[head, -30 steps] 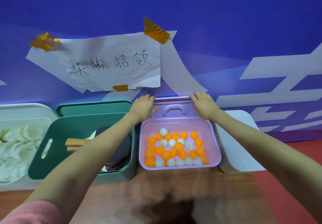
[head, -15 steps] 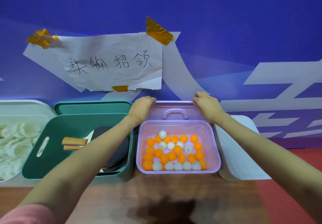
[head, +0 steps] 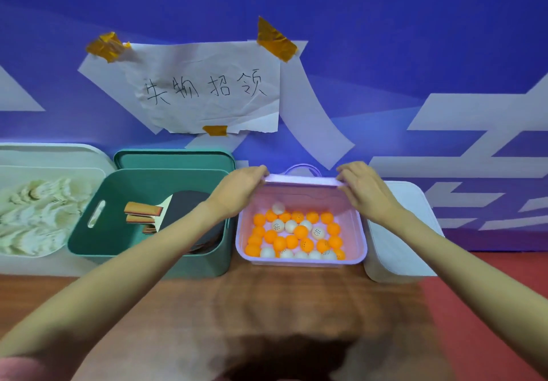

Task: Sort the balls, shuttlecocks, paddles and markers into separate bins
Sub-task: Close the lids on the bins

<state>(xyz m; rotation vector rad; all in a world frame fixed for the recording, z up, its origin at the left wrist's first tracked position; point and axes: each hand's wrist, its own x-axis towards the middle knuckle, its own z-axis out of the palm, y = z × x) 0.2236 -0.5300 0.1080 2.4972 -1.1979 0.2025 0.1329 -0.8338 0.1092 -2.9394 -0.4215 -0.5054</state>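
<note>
Since lid (head: 302, 179) now tipped forward off far wall, left hand (head: 237, 191) and right hand (head: 366, 192) pinching its edge, I judge balls (head: 296, 234) sorted; closing bin (head: 360, 232) next.

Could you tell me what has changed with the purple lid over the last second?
Both hands, left hand and right hand, have gripped the purple lid and tipped it forward from the wall over the purple bin. The balls and the green bin are unchanged.

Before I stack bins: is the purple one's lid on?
No. Both hands hold the lid tilted at its back; balls show.
</note>
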